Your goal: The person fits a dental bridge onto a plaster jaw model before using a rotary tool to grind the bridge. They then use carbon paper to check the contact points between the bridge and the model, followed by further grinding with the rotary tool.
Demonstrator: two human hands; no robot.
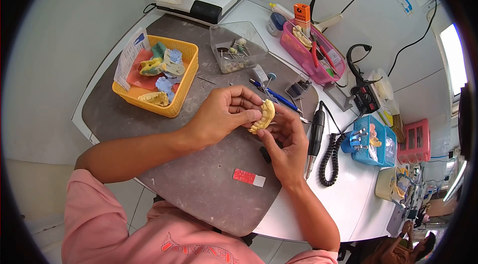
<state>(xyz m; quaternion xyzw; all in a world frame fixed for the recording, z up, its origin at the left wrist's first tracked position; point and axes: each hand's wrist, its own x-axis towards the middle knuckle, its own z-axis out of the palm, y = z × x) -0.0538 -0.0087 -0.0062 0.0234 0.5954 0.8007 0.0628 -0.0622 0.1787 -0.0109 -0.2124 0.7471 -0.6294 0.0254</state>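
Note:
A cream-coloured dental cast (264,116) with a row of teeth is held up over the grey work mat (199,184). My left hand (224,115) pinches it from the left, with the thumb on the tooth side. From the right, my right hand (286,147) grips the cast between thumb and fingers. A small dark object (265,154), partly hidden, lies beside my right hand. Below the hands is a red-and-white strip (249,178). A blue pen (279,96) and a small brush (260,73) lie just beyond them.
At left, a yellow basket (186,72) holds casts and blue and pink pieces. Behind stands a clear box (239,45) of burs. A pink basket (294,47) of tools, a black handpiece (316,134) with coiled cord (328,164), and blue baskets (371,139) line the right.

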